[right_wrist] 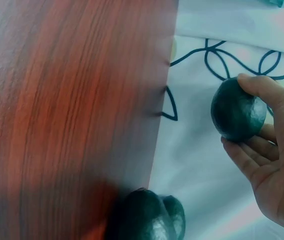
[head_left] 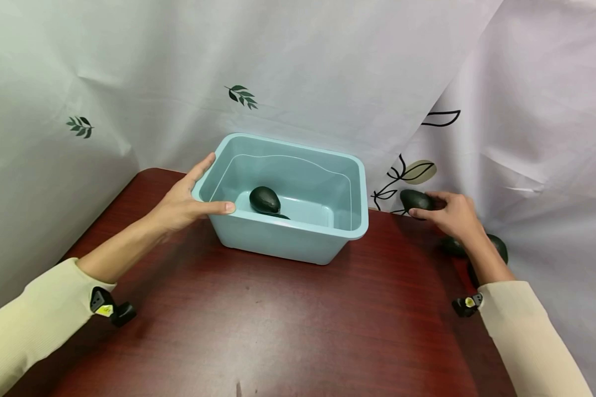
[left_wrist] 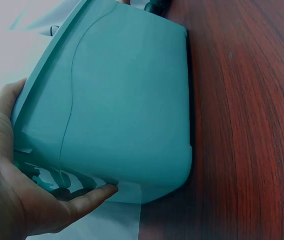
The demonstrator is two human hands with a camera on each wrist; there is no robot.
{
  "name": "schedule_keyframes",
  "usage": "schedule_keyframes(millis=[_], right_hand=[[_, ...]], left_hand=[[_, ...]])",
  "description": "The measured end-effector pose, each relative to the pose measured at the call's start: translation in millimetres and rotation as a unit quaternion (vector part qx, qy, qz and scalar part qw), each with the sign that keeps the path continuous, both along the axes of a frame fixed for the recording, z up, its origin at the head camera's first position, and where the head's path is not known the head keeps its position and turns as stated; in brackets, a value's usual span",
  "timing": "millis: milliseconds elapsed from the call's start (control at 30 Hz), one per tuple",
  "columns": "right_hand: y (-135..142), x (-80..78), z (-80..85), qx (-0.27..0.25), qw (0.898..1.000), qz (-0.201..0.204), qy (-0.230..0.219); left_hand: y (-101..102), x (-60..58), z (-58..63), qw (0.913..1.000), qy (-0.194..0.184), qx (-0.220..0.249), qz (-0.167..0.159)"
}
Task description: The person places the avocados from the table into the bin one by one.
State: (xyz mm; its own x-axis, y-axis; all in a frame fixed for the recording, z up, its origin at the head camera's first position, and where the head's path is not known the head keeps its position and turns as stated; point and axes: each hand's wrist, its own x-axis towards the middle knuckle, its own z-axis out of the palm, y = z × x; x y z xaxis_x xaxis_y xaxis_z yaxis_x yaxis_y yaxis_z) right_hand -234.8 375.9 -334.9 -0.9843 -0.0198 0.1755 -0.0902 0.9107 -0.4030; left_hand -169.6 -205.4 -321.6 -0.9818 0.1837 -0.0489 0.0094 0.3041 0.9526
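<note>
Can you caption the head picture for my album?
Left grip touches a blue tub with dark fruit inside; right grip holds another fruit.

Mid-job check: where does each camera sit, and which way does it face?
Head: worn on the head, facing forward and down at the blue bin and table; left hand, right hand and sleeves show.
Left wrist: on that wrist, facing the bin's outer walls; left hand shows.
Right wrist: on that wrist, facing the held avocado; right hand shows.
Shared: head and right wrist both see that avocado.
</note>
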Motion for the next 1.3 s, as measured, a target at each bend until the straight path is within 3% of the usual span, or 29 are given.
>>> schedule_keyframes(millis=[333,933,1300], right_hand=[[-10.3,-0.2,14.2,-0.023,0.999,0.012,0.026],[-40.5,0.1,38.3,-0.061,0.997,0.030,0.029],[-57.4,-5.8,46.2,-0.080,0.994,0.042,0.054]], left_hand=[[0.1,-0.4,-1.0,1.0000,-0.001,0.001,-0.002],[-1.6,-0.2,-2.8,1.0000,-0.009,-0.002,-0.004],[-0.6,-0.7,-2.3,1.0000,-0.009,0.002,-0.002]])
